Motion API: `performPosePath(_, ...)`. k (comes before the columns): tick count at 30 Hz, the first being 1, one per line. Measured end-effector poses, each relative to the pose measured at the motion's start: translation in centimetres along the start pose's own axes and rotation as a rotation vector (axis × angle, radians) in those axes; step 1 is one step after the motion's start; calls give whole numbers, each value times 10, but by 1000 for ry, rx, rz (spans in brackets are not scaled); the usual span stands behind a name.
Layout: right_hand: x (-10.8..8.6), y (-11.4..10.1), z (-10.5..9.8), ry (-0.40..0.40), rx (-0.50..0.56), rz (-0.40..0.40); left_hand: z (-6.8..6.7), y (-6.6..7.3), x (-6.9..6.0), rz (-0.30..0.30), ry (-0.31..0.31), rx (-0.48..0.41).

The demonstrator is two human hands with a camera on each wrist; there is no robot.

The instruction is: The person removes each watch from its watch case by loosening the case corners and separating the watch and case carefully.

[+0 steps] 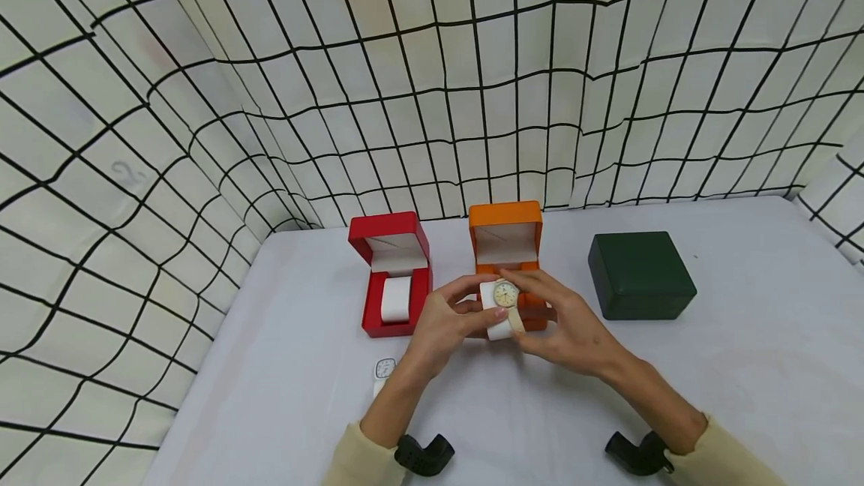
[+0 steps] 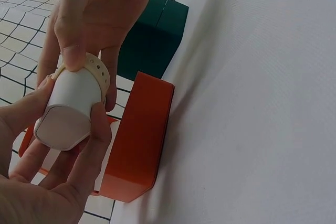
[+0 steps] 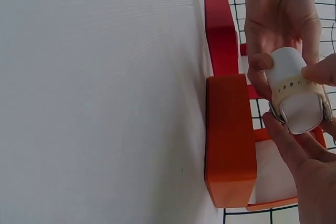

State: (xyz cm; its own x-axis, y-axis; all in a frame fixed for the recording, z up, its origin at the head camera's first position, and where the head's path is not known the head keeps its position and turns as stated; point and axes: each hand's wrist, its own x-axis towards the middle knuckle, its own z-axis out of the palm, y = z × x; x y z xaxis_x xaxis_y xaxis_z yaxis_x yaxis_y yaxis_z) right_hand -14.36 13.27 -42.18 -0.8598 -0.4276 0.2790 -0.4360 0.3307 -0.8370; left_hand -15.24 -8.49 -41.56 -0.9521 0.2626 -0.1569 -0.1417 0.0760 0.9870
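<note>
Above the front of the open orange box [image 1: 505,214], my left hand [image 1: 439,325] grips a white watch cushion [image 2: 65,95] by its sides. Around the cushion's other end lies a cream-strapped watch [image 1: 505,294], its round dial facing up in the head view. My right hand [image 1: 570,327] pinches this watch between thumb and fingers; in the left wrist view the thumb presses on the holed strap [image 2: 96,69]. Whether the strap is buckled I cannot tell. Both hands partly hide the orange box's lower half.
Left of the orange box stands an open red box [image 1: 378,227] with a white cushion [image 1: 396,300] inside. A closed dark green box [image 1: 641,272] is on the right. A white square-faced watch [image 1: 385,368] lies partly behind my left forearm. Black netting [image 1: 445,88] backs the white table [image 1: 270,366].
</note>
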Motion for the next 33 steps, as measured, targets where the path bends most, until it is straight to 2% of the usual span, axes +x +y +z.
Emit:
performPosePath(7,-1,2,-3,19,9,3,2,-1,1,11,-6,-19)
performPosePath(22,1,-1,-6,23,44,-3,7,1,-1,27,63,-37)
performPosePath(33,-1,0,-7,34,15,5,8,1,-1,19,63,-52)
